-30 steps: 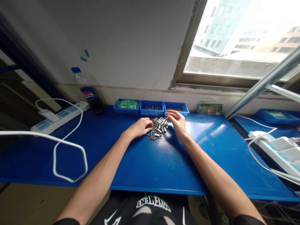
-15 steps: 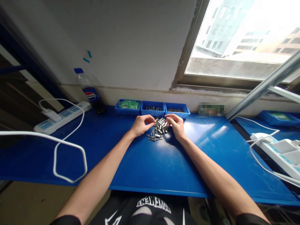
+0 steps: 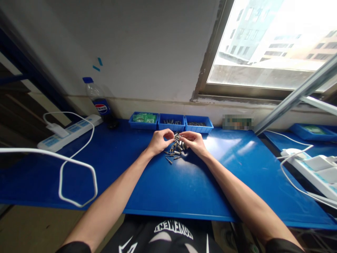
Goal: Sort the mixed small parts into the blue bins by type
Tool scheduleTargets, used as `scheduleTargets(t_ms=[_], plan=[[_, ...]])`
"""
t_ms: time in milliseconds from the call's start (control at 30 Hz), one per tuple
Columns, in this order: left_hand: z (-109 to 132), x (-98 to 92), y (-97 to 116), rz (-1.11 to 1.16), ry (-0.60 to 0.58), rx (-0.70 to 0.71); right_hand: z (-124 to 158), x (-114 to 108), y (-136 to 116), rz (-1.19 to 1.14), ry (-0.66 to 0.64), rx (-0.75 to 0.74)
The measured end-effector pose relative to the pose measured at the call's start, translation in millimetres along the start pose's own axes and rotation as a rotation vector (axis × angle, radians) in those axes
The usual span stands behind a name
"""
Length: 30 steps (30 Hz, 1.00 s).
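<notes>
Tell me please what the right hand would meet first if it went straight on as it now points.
Probably the left hand, facing the right hand across the pile of small metal parts; it could brush the parts first, since depth is unclear.

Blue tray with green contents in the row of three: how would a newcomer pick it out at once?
Beyond the pile of small metal parts on the blue table, a row of three blue trays stands along the wall. Take the left tray, nearest the bottle. Its green contents set it apart: the middle tray and right tray hold small dark pieces.
</notes>
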State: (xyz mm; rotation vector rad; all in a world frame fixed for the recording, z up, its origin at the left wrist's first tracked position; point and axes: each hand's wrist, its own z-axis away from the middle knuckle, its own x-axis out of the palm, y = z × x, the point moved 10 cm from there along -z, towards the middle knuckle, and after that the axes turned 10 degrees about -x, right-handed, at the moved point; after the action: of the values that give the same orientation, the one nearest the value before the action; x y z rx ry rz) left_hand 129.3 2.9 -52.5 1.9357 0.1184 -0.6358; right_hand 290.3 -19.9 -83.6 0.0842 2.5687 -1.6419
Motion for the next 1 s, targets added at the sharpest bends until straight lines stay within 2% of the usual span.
scheduleTargets(t_ms=[367, 467, 600, 700, 733, 800, 1000], plan=[[-1, -1.2, 6, -0.015, -0.016, -0.001, 0, -5, 3, -0.020, 0.045, 0.053], [1, 0.9, 7, -0.089, -0.149, -0.006, -3, -21, -1, -0.029, 0.160, -0.001], [10, 10.2, 3, -0.151, -0.444, -0.056, -5, -45, -1, -0.096, 0.328, -0.052], [15, 15.9, -1, -0.140, -0.569, -0.087, -5, -54, -4, -0.057, 0.357, -0.041], [16, 18.6, -2, -0.142, -0.596, -0.096, -6, -53, -8, -0.017, 0.322, -0.039], [17, 23.7, -6, -0.150, -0.634, -0.102, -9, -41, -19, 0.088, 0.169, -0.044], [13, 21.8, -5, -0.185, -0.585, -0.044, 4, 18, -61, 0.445, -0.445, -0.231]])
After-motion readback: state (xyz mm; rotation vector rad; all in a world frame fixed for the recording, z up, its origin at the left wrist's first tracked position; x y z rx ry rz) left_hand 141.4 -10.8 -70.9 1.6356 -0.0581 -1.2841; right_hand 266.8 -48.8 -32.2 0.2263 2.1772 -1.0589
